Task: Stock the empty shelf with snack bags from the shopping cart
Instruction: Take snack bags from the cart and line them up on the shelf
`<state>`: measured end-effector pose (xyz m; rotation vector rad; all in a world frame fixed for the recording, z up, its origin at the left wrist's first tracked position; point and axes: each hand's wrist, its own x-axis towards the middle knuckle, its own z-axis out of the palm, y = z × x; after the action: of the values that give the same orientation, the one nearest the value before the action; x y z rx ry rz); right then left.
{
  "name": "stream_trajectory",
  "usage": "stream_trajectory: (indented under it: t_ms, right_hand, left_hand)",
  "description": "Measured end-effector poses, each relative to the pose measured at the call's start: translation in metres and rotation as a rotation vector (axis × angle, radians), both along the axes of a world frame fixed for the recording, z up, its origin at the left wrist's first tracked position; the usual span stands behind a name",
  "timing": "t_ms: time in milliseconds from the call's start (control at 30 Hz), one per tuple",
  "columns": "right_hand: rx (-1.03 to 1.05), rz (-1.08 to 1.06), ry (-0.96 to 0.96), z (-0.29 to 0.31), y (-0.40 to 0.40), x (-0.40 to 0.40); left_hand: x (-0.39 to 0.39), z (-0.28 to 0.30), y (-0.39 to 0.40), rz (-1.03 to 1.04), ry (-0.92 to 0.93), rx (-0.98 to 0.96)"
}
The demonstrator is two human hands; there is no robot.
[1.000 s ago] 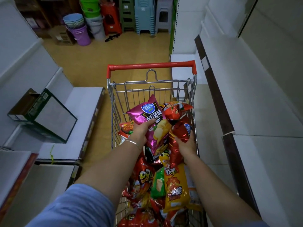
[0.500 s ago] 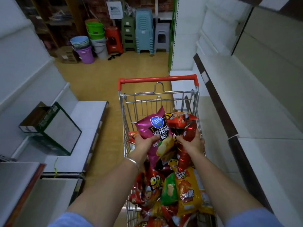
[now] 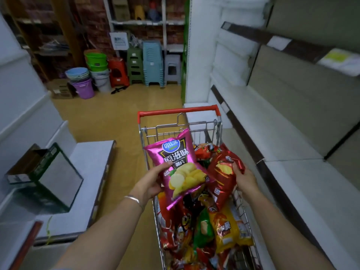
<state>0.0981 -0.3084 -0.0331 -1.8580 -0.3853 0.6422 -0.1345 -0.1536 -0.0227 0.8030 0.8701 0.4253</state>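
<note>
A wire shopping cart (image 3: 178,112) with a red handle stands in front of me, holding several snack bags in red, yellow and green. My left hand (image 3: 151,181) grips a pink chip bag (image 3: 180,166) by its left edge, lifted above the cart. My right hand (image 3: 245,179) holds a red chip bag (image 3: 224,172) by its right side, also raised over the cart. The empty white shelf (image 3: 288,137) runs along the right, level with the cart.
An open dark green box (image 3: 45,176) sits on a low white shelf (image 3: 91,162) to the left. Stacked plastic stools (image 3: 152,65) and buckets (image 3: 85,86) stand at the far end of the tan floor aisle.
Both hands have lifted the pink and red bags up out of the pile in the cart. The view has tilted up, showing more of the back of the aisle.
</note>
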Motion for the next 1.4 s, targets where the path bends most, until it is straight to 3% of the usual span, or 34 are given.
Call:
stream_trajectory:
  t_ms: [167,433,700,1033,1400]
  right_hand:
    - [0.285,0.004,0.25,0.046,-0.034,-0.009]
    - [0.507,0.071,0.237,0.103,-0.104,-0.046]
    - [0.481,0.004,0.053,0.162,-0.16,-0.088]
    - [0.573,-0.117,-0.008,0.178,-0.278,-0.156]
    - [0.454,-0.618,-0.269,0.191,-0.45,-0.298]
  left_hand:
    - [0.004,0.04,-0.006,-0.164,-0.242,-0.083]
    - [-0.008,0.084,-0.05,-0.449,-0.448,-0.145]
    - [-0.007,0.127,-0.12,-0.543,-0.545,-0.18]
    - [-0.009,0.138,-0.211,-0.727,-0.625,-0.15]
    - [-0.068,0.126,-0.344,-0.946,-0.635,-0.193]
